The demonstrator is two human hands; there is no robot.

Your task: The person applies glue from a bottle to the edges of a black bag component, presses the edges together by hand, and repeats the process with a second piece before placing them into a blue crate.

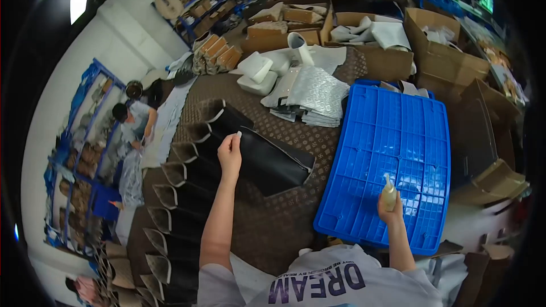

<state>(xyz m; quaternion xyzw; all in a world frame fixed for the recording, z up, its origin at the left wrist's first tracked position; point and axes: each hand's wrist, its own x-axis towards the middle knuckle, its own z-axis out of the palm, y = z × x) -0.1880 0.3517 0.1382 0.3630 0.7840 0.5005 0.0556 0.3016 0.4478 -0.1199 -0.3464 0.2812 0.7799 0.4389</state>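
My right hand [392, 214] is wrapped round a small squeeze bottle [389, 196] with a pointed nozzle and pale yellowish contents, held upright over a ribbed blue plastic panel [392, 136]. My left hand [229, 156] is closed in a pinch, a small whitish bit showing at the fingertips; I cannot tell what it is. Those fingertips overlap the left end of a folded black leather-like piece [273, 162] lying on the brown patterned table cover [261, 216]. Left of my forearm runs a row of similar black pieces [187, 193] with open, pale-lined ends.
Silvery quilted sheets [318, 94] are stacked behind the black piece, near white padded parts [256, 71]. Cardboard boxes [449, 51] line the back and right. A person [136, 122] works at the left beside blue shelving [85, 153].
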